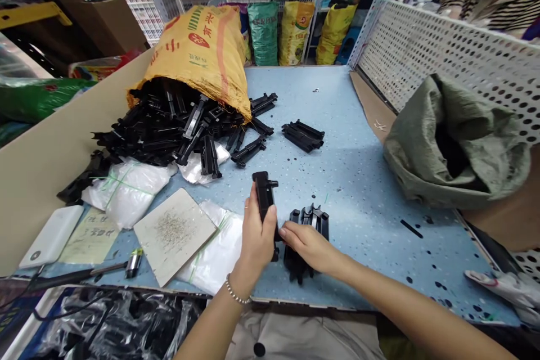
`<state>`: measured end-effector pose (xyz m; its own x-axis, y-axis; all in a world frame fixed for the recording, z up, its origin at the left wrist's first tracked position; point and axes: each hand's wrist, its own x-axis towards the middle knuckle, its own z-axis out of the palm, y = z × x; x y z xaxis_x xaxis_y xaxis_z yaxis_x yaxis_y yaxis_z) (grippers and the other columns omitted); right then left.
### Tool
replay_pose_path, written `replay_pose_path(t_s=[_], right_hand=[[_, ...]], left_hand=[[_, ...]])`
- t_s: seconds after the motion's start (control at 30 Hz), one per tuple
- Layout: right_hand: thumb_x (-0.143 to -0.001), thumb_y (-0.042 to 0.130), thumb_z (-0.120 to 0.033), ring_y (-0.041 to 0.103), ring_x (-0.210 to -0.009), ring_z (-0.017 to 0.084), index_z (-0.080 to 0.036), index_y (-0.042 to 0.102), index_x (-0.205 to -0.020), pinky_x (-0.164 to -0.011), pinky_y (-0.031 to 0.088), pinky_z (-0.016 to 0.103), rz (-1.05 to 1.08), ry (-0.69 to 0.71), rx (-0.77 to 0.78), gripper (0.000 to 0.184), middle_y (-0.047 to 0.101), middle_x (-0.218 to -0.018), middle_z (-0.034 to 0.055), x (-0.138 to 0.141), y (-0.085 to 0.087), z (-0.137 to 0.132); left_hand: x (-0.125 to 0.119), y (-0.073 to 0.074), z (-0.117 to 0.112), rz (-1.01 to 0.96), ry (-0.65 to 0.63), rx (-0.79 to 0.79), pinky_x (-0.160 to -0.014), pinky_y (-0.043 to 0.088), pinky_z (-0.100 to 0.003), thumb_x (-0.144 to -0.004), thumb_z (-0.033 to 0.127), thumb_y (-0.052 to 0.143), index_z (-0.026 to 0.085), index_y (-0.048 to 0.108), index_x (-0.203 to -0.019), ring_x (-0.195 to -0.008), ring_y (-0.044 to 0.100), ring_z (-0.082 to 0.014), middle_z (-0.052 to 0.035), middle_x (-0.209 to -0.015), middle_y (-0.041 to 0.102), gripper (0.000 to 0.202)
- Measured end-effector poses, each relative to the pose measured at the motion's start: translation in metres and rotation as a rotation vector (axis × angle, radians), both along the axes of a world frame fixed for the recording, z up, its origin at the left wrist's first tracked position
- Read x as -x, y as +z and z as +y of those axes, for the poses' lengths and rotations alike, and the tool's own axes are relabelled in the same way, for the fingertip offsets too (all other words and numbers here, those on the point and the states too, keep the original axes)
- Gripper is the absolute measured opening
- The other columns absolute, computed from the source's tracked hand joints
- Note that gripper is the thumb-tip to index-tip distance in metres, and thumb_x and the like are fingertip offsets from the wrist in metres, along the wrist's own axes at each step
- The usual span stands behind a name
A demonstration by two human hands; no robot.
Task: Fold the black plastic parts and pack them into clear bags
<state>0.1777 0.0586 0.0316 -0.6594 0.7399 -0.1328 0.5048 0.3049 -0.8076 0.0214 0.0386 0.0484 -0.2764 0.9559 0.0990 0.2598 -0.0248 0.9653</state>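
Note:
My left hand (pixel 258 233) is wrapped around a long black plastic part (pixel 264 194), which it holds tilted upright above the blue table. My right hand (pixel 310 244) is closed, with its thumb and fingertips at the lower right edge of that same part. Its other fingers are partly hidden. Under and beside my right hand lies a group of similar black parts (pixel 321 225). Farther back, a small stack of black parts (pixel 302 135) rests on the table. A large pile of them (pixel 156 129) spills from a yellow woven sack (pixel 202 45) at the back left.
Plastic-wrapped white bundles (pixel 130 188), a square board with grains (pixel 175 236), a white device (pixel 50 236) and a corded tool (pixel 134 262) lie at left. A grey-green cloth sack (pixel 455 146) stands right, by a perforated white panel (pixel 422 50). People are beyond it.

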Motion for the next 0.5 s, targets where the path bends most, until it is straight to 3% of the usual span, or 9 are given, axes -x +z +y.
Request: replay_pose_path(t_s=[0.1,0.2,0.3,0.4,0.5], right_hand=[[-0.099,0.034,-0.040,0.057,-0.067,0.014,-0.019,0.058,-0.077,-0.066,0.043,0.025,-0.163,-0.087,-0.171,0.039,0.062,-0.071,0.0003,0.000,0.005,0.056],[-0.098,0.030,-0.025,0.053,-0.100,0.023,-0.015,0.059,-0.104,-0.089,0.038,0.038,-0.260,-0.360,-0.345,0.031,0.063,-0.104,0.0127,-0.003,0.016,0.132],[-0.093,0.034,-0.016,0.039,-0.117,0.034,-0.004,0.053,-0.118,-0.095,0.029,0.050,-0.351,-0.535,-0.434,0.033,0.054,-0.118,0.0250,-0.009,0.019,0.191],[-0.092,0.036,-0.016,0.038,-0.113,0.037,0.000,0.055,-0.114,-0.090,0.032,0.051,-0.405,-0.579,-0.474,0.034,0.054,-0.112,0.0276,-0.015,0.015,0.205],[-0.094,0.035,-0.021,0.042,-0.105,0.034,-0.007,0.056,-0.116,-0.087,0.036,0.048,-0.404,-0.556,-0.526,0.034,0.056,-0.108,0.0216,-0.016,0.008,0.163]], left_hand=[[0.004,-0.018,0.001,0.051,0.031,0.057,-0.113,0.025,-0.044,-0.093,0.041,0.043,0.019,0.039,-0.140,-0.135,0.038,-0.0268,-0.0136,-0.142,0.046,0.052],[-0.006,-0.044,-0.008,0.008,-0.002,0.170,-0.112,0.028,-0.044,-0.093,0.035,0.041,0.020,0.043,-0.138,-0.131,0.042,-0.0268,-0.0119,-0.139,0.049,0.048],[-0.020,-0.064,-0.019,0.144,-0.001,0.187,-0.111,0.029,-0.049,-0.090,0.026,0.043,0.020,0.051,-0.132,-0.127,0.044,-0.0292,-0.0130,-0.136,0.051,0.044],[-0.026,-0.067,-0.019,0.187,-0.007,0.166,-0.111,0.029,-0.051,-0.088,0.024,0.044,0.022,0.051,-0.132,-0.126,0.044,-0.0287,-0.0126,-0.134,0.050,0.044],[-0.025,-0.054,-0.002,-0.051,-0.047,0.145,-0.110,0.033,-0.047,-0.090,0.035,0.048,0.024,0.042,-0.139,-0.128,0.044,-0.0263,-0.0124,-0.140,0.044,0.051]])
